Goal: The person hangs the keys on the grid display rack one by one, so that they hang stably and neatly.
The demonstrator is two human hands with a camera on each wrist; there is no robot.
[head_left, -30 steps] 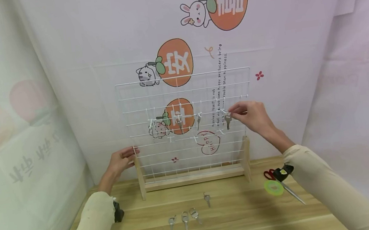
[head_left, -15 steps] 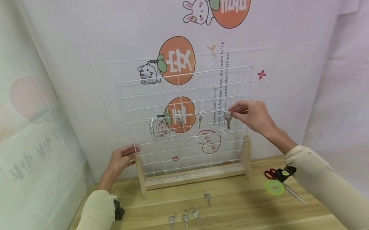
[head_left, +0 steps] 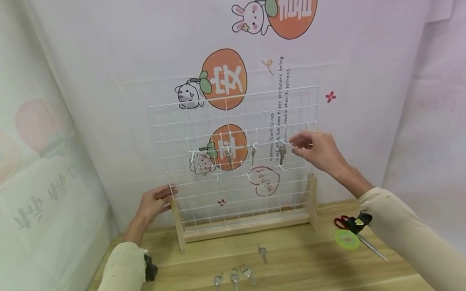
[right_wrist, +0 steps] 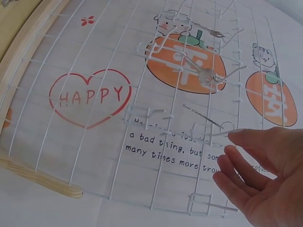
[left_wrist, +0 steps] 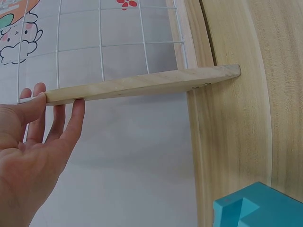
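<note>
A white wire grid rack (head_left: 238, 188) stands upright in wooden supports on the table. My left hand (head_left: 155, 202) grips its left wooden post (left_wrist: 137, 87), thumb on one side and fingers on the other. Near the right end of the hook row, a key (head_left: 282, 154) hangs by its ring from a white hook. Just right of it is my right hand (head_left: 319, 150), fingers loosely bent with nothing held between them. In the right wrist view, the index fingertip (right_wrist: 236, 137) is close to the hook; whether they touch I cannot tell. Further left hang other keys (head_left: 253, 154).
Several loose keys (head_left: 234, 278) lie on the wooden table (head_left: 295, 284) in front of the rack. Red-handled scissors (head_left: 343, 222) and a yellow-green tape roll (head_left: 347, 239) lie to the right, by my sleeve. Printed cloth (head_left: 129, 95) hangs behind the rack.
My right hand has let go of the key, which now hangs from the hook slightly further left. The fingers have spread a little. My left hand stays on the post.
</note>
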